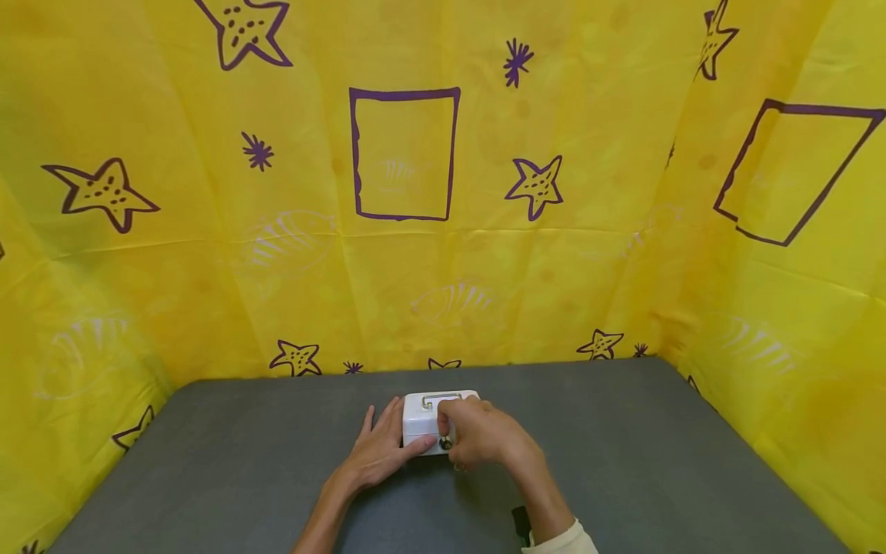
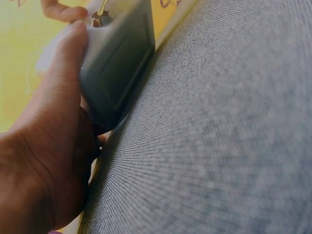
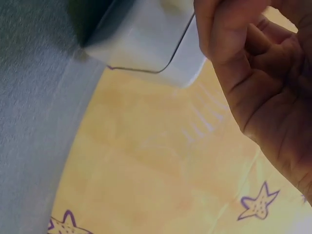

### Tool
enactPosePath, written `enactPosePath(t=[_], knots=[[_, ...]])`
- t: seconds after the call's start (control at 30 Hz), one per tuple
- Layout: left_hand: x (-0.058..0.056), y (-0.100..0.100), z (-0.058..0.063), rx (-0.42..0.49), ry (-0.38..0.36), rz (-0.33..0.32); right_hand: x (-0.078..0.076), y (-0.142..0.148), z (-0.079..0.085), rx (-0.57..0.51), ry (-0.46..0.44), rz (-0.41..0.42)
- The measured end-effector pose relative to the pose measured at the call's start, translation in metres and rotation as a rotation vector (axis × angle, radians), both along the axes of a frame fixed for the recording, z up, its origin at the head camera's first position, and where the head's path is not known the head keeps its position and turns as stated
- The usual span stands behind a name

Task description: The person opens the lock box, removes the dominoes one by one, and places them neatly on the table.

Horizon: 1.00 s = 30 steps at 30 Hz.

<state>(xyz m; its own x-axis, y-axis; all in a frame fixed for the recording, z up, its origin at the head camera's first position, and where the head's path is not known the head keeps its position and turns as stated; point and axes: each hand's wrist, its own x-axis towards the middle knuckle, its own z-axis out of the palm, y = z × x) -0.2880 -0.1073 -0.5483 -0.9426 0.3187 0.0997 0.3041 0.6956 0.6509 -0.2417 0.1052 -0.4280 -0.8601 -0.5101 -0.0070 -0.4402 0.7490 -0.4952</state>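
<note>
A small white cash box (image 1: 421,422) with a metal carrying handle (image 1: 443,397) stands on the grey table. My left hand (image 1: 377,454) braces its left side, fingers extended and spread, thumb lying across the front. In the left wrist view, that thumb (image 2: 68,53) reaches almost to the round lock (image 2: 101,18), where a key (image 2: 103,7) is inserted. At the front of the box my right hand (image 1: 481,435) has curled fingers and pinches the key, which they partly hide. The right wrist view shows the curled right hand (image 3: 263,73) beside a white box corner (image 3: 146,44).
The grey table (image 1: 242,462) runs back to a yellow cloth backdrop (image 1: 415,254) printed with starfish and frames. More of that cloth hangs along the left and right sides. A dark band (image 1: 521,525) sits at my right wrist by a pale sleeve (image 1: 564,540).
</note>
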Motion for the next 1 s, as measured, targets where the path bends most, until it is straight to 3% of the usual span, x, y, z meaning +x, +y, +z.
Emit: enactPosePath(t=[0.2,0.3,0.57,0.73,0.83,1.0], knots=[[0.002,0.001,0.006,-0.013,-0.003,0.003,0.003,-0.005,0.001,-0.061,-0.006,0.072],[0.004,0.001,0.010,-0.026,-0.027,0.000,0.006,-0.007,0.001,-0.078,0.006,0.052],[0.004,0.003,0.009,-0.014,-0.028,0.003,0.018,-0.021,-0.003,-0.020,0.347,-0.062],[0.004,0.002,0.009,-0.020,-0.024,0.002,0.020,-0.025,-0.006,-0.022,0.435,-0.110],[0.004,0.000,0.009,-0.024,-0.025,-0.005,0.021,-0.026,-0.008,0.003,0.484,-0.088],[0.005,-0.002,0.010,-0.019,-0.012,-0.015,0.021,-0.026,-0.013,0.063,0.645,0.033]])
